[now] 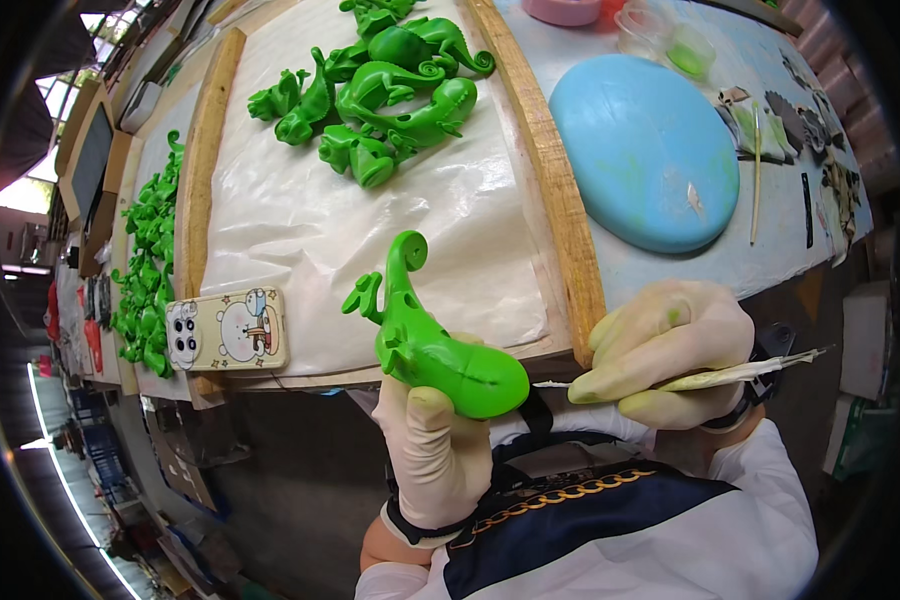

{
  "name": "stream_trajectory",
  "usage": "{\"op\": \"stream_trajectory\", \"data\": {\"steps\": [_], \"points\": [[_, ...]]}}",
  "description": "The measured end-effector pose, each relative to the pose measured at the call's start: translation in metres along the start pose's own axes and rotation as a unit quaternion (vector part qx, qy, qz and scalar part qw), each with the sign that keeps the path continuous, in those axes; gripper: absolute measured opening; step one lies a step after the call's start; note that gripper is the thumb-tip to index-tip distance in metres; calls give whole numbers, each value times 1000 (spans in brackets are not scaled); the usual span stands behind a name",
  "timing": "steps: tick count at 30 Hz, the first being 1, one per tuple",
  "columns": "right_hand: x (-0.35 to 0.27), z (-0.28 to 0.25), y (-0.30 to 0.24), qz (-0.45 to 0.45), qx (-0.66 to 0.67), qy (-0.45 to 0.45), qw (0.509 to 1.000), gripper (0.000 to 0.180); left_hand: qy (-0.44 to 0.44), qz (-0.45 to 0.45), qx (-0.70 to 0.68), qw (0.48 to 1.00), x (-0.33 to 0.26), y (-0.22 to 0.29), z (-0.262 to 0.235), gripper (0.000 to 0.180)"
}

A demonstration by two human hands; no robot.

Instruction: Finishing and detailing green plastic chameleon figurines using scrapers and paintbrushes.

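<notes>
My left hand [432, 455], in a pale glove, is closed round the underside of a glossy green chameleon figure [425, 345]. The figure's curled tail points up and away from me, and its smooth rounded end faces right. A thin dark line runs along that end. Pinched in my gloved right hand [665, 350] is a slim stick-like tool [740, 374] with a whitish, smeared shaft. Its thin tip points left and lies close to the rounded end; whether they touch I cannot tell. Green stains mark the right glove.
Several green chameleon figures [390, 95] lie on the white sheet [270, 215] between two wooden bars [545, 165]. More green pieces [150, 270] are heaped at left, beside a phone in a cartoon case [235, 332]. At right are a blue dome [640, 150], a thin stick [756, 180], stained rags [760, 130] and plastic cups [685, 55].
</notes>
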State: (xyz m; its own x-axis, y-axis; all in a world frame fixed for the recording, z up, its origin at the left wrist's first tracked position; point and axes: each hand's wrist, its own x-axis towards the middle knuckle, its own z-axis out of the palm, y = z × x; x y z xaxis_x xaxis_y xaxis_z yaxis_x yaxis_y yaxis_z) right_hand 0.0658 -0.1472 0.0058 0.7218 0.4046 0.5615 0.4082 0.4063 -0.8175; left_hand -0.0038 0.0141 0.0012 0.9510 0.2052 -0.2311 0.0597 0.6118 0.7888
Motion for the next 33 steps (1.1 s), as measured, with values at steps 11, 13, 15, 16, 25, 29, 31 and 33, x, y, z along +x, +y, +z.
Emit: {"op": "stream_trajectory", "data": {"steps": [11,13,15,16,25,29,31,33], "points": [[9,-8,-21,86,-173,-87,977,22,8,16,9,1000,0,-1,3,58],[10,-9,-21,94,-198,-117,969,21,0,20,13,1000,1,-2,1,54],[11,-10,-19,82,-202,-124,968,20,0,16,17,1000,1,-2,1,52],[12,-10,-18,69,-206,-131,967,19,0,14,21,1000,1,-1,1,50],[-2,-9,-13,112,-2,-59,992,21,9,-82,-112,990,5,-2,-2,57],[-2,2,-4,41,-39,-35,998,18,-21,-107,-141,984,7,-1,0,60],[-5,5,-4,13,-74,-24,997,18,-48,-117,-151,980,7,-1,-3,56],[-4,6,-4,9,-82,-26,996,17,-46,-119,-158,979,7,-1,-4,56]]}}
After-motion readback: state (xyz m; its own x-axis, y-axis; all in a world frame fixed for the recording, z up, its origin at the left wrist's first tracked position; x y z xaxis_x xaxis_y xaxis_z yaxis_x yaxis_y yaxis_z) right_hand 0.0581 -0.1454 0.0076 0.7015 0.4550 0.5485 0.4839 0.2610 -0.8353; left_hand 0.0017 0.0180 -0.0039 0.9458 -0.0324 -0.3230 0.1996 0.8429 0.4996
